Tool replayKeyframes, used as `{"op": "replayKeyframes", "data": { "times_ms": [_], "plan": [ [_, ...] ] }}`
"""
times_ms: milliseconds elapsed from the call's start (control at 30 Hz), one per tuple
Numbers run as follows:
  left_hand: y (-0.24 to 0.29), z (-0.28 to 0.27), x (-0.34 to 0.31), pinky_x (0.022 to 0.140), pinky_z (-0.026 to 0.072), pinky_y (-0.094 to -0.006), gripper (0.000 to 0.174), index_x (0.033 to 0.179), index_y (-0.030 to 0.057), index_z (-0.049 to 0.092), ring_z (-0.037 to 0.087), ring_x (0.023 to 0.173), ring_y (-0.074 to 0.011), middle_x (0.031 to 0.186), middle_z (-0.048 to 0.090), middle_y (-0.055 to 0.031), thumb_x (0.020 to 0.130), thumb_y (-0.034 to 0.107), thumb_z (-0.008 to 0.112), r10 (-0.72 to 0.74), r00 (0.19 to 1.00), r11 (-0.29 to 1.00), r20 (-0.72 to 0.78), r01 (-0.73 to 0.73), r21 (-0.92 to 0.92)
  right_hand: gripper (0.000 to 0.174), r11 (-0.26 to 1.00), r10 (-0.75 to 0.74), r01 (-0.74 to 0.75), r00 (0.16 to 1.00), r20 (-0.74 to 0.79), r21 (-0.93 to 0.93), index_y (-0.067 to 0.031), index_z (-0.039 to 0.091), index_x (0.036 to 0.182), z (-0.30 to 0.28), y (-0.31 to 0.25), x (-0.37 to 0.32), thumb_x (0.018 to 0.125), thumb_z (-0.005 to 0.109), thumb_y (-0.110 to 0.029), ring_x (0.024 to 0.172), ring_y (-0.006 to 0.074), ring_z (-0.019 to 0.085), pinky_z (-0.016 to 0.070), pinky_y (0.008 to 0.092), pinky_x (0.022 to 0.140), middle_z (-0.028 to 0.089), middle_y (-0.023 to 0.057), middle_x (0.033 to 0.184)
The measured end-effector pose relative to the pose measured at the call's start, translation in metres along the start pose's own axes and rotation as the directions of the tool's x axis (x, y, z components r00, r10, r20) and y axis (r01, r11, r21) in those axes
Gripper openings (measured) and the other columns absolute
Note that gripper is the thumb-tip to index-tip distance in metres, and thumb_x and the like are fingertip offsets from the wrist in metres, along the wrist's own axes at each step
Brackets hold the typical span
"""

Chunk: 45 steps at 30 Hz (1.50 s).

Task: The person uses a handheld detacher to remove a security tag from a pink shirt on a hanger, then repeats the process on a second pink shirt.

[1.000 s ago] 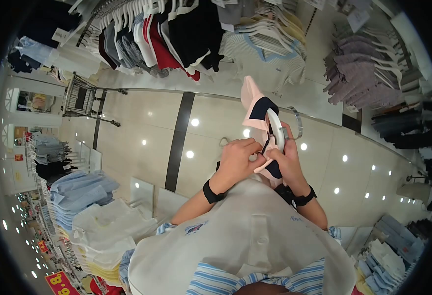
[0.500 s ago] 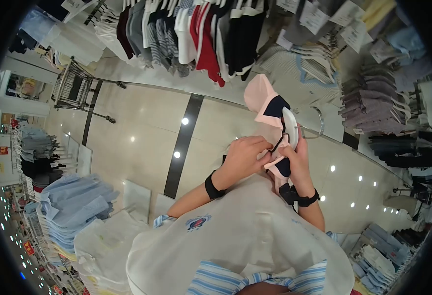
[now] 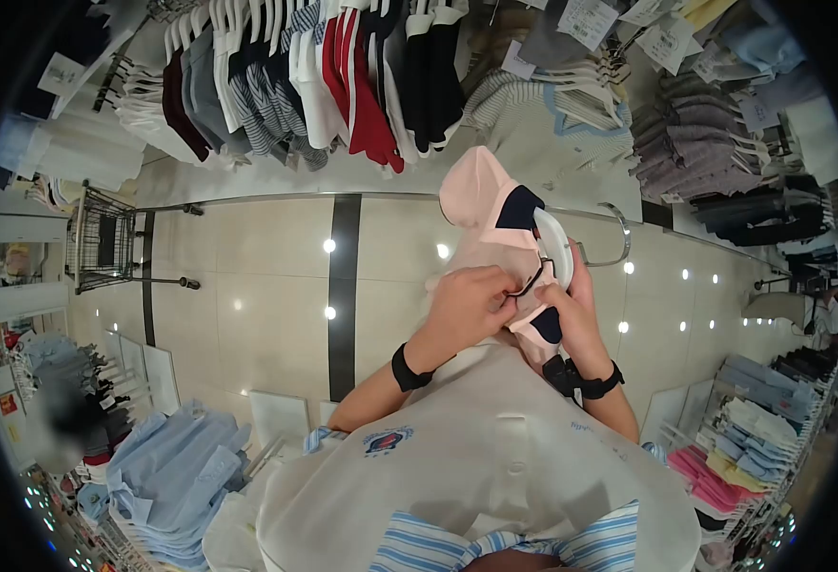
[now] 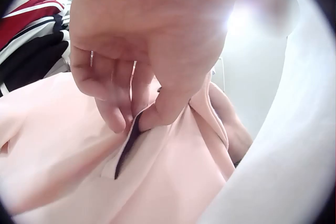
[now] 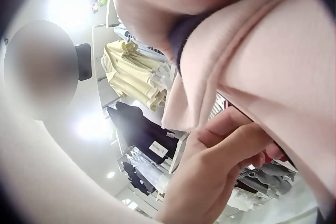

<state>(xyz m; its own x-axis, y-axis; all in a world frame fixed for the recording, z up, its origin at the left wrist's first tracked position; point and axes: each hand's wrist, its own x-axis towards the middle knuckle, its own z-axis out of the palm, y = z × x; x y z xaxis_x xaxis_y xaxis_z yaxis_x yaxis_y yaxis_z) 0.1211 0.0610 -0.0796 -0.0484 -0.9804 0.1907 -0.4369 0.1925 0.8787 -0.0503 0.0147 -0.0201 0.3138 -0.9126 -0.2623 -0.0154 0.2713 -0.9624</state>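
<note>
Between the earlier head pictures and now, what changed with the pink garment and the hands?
The pink garment with navy panels has turned to show more of its cloth, and the silver metal hook now reaches farther right in view. The head view also shifted. No hold was visibly let go: the left hand still pinches the dark-edged opening, and the right hand still grips by the white hanger.

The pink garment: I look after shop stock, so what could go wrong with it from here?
The left hand pinches the dark-edged opening of the pink garment, so a hard tug might stretch or crease that edge. The garment is also held over the floor; if the right hand lost its hold, it and the white hanger could drop and get dirty.
</note>
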Motion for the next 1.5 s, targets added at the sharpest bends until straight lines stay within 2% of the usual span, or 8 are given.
{"op": "replayKeyframes", "data": {
  "times_ms": [133, 467, 767, 967, 1033, 1100, 1233, 1500],
  "plan": [
    [-0.002, -0.009, 0.000, 0.068, 0.0538, -0.0373, 0.010, 0.091, 0.0024, 0.071, 0.069, 0.073, -0.0277, 0.085, 0.071, -0.0100, 0.082, 0.005, 0.069, -0.040, 0.984, 0.993, 0.175, 0.058, -0.098, 0.073, 0.998, 0.064, -0.064, 0.998, 0.016, 0.025, -0.0041, 0.043, 0.149, 0.005, 0.003, 0.002, 0.078, 0.055, 0.006, 0.100, 0.0099, 0.053, 0.0456, 0.0236, 0.086, 0.055, 0.0032, 0.117],
    [-0.007, 0.017, 0.023, 0.071, 0.0527, -0.0378, 0.008, 0.096, -0.0023, 0.069, 0.067, 0.077, -0.0309, 0.083, 0.069, -0.0167, 0.090, 0.002, 0.066, -0.006, 0.939, 0.936, 0.345, 0.126, -0.328, 0.071, 0.998, 0.066, -0.066, 0.998, 0.015, 0.019, -0.0038, 0.043, 0.150, -0.031, 0.001, -0.006, 0.081, 0.055, 0.006, 0.092, 0.0076, 0.052, 0.0451, 0.0225, 0.082, 0.054, -0.0002, 0.108],
    [0.054, 0.117, 0.048, 0.062, 0.0518, -0.0381, 0.011, 0.093, -0.0009, 0.070, 0.064, 0.066, -0.0320, 0.076, 0.068, -0.0159, 0.082, -0.004, 0.071, 0.054, 0.941, 0.990, 0.333, -0.007, -0.142, 0.072, 0.989, -0.021, 0.009, 0.997, 0.080, 0.148, -0.0033, 0.040, 0.152, -0.140, 0.009, -0.024, 0.082, 0.054, 0.005, 0.099, 0.0083, 0.053, 0.0460, 0.0239, 0.086, 0.055, 0.0008, 0.115],
    [0.114, 0.215, 0.061, 0.063, 0.0512, -0.0433, 0.010, 0.088, -0.0022, 0.069, 0.065, 0.067, -0.0365, 0.078, 0.068, -0.0185, 0.084, 0.007, 0.072, -0.090, 0.951, 0.994, 0.295, 0.067, 0.086, 0.070, 0.964, 0.008, -0.047, 0.989, 0.147, 0.260, -0.0045, 0.040, 0.151, -0.246, 0.016, -0.041, 0.083, 0.053, 0.005, 0.108, 0.0099, 0.053, 0.0447, 0.0267, 0.097, 0.056, 0.0032, 0.121],
    [0.137, 0.239, 0.063, 0.064, 0.0508, -0.0452, 0.016, 0.085, -0.0022, 0.069, 0.063, 0.066, -0.0389, 0.077, 0.067, -0.0194, 0.085, 0.013, 0.072, -0.149, 0.953, 0.986, 0.263, 0.122, 0.116, 0.070, 0.949, 0.010, -0.066, 0.983, 0.181, 0.307, -0.0047, 0.040, 0.150, -0.274, 0.026, -0.042, 0.082, 0.053, 0.005, 0.113, 0.0114, 0.051, 0.0438, 0.0274, 0.100, 0.054, 0.0052, 0.131],
    [0.151, 0.256, 0.067, 0.064, 0.0506, -0.0452, 0.017, 0.083, -0.0018, 0.068, 0.063, 0.068, -0.0399, 0.076, 0.066, -0.0196, 0.083, 0.014, 0.074, -0.188, 0.959, 0.967, 0.214, 0.142, 0.214, 0.069, 0.966, -0.163, 0.115, 0.966, 0.202, 0.230, -0.0053, 0.039, 0.150, -0.294, 0.033, -0.038, 0.083, 0.054, 0.006, 0.115, 0.0129, 0.052, 0.0463, 0.0265, 0.094, 0.050, 0.0055, 0.139],
    [0.173, 0.277, 0.064, 0.064, 0.0504, -0.0459, 0.015, 0.080, 0.0009, 0.064, 0.064, 0.070, -0.0392, 0.079, 0.066, -0.0159, 0.082, 0.014, 0.072, -0.239, 0.955, 0.949, 0.178, 0.191, 0.249, 0.069, 0.969, -0.110, 0.042, 0.955, 0.275, 0.241, -0.0040, 0.039, 0.149, -0.321, 0.017, -0.050, 0.082, 0.051, 0.008, 0.125, 0.0153, 0.049, 0.0443, 0.0293, 0.102, 0.037, 0.0078, 0.162],
    [0.182, 0.273, 0.058, 0.060, 0.0509, -0.0422, 0.016, 0.082, 0.0022, 0.067, 0.066, 0.065, -0.0342, 0.078, 0.068, -0.0123, 0.081, 0.015, 0.077, -0.161, 0.982, 0.954, 0.100, 0.129, 0.271, 0.068, 0.972, -0.159, 0.117, 0.965, 0.209, 0.203, -0.0045, 0.040, 0.149, -0.318, 0.010, -0.060, 0.084, 0.054, 0.005, 0.120, 0.0149, 0.052, 0.0476, 0.0282, 0.095, 0.048, 0.0074, 0.144]
  ]
}}
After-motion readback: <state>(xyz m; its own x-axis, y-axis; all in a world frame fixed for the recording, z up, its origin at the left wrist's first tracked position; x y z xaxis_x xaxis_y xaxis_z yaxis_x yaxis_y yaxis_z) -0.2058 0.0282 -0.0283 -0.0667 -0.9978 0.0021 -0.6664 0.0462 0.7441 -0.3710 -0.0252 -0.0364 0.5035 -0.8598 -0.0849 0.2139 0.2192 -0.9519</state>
